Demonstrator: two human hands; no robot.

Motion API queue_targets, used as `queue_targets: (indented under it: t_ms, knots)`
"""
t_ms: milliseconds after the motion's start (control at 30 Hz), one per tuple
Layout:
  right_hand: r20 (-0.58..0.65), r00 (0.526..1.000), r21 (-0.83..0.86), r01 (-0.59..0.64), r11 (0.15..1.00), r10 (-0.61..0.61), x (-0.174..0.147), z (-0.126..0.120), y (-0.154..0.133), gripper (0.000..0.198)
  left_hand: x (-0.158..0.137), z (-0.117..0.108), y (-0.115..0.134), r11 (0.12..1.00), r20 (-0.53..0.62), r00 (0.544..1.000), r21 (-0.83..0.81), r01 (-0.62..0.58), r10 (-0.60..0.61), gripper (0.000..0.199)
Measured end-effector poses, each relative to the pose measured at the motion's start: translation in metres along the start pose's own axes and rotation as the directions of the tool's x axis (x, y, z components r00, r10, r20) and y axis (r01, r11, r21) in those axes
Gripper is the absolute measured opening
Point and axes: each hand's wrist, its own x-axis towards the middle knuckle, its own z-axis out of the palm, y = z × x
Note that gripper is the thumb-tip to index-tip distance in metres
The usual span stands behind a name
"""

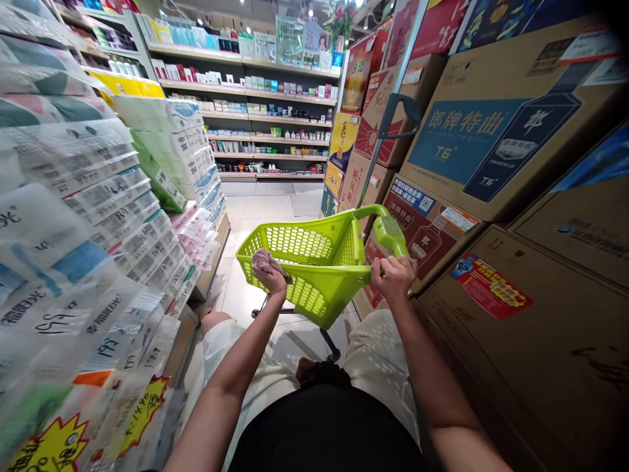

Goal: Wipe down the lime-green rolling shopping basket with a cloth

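A lime-green plastic shopping cart (337, 278) with a perforated basket stands in front of me, turned sideways. No goods are visible in the part of its basket that shows. My left hand (273, 282) is closed around a crumpled greyish-pink cloth (264, 259), at the basket's near rim on the left. My right hand (394, 278) has its fingers wrapped round the near end of the green push handle (390, 233). Beneath the basket, part of the dark wheeled frame (330, 346) shows.
Packs of tissue paper (113, 190) are stacked along the left. Large cardboard cartons (462, 124) rise close on the right. Before them stands a metal pole (372, 167) with a dark plastic grip. Stocked shelves (289, 118) span the back, beyond a tiled aisle floor (255, 203).
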Motion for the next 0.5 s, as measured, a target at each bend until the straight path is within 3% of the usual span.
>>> queue_targets:
  t_ms: [100, 233, 333, 500]
  knots:
    - [0.005, 1.0, -0.005, 0.006, 1.0, -0.006, 0.002, -0.003, -0.001, 0.039, 0.02, -0.007, -0.001, 0.993, -0.106, 0.987, -0.007, 0.119, -0.119, 0.02]
    - [-0.002, 1.0, -0.007, 0.004, 1.0, -0.004, 0.001, -0.005, -0.005, 0.039, 0.066, -0.017, 0.002, 0.941, -0.176, 0.924, -0.064, 0.333, -0.339, 0.016]
    - [-0.002, 1.0, -0.005, -0.003, 1.0, 0.003, 0.0, -0.005, -0.006, 0.039, 0.071, -0.019, 0.0, 0.943, -0.151, 0.931, -0.058, 0.327, -0.332, 0.023]
    - [0.021, 1.0, 0.023, -0.023, 0.999, 0.023, 0.001, -0.006, -0.006, 0.038, 0.038, -0.02, -0.015, 0.97, 0.008, 0.981, -0.149, 0.194, -0.195, 0.02]
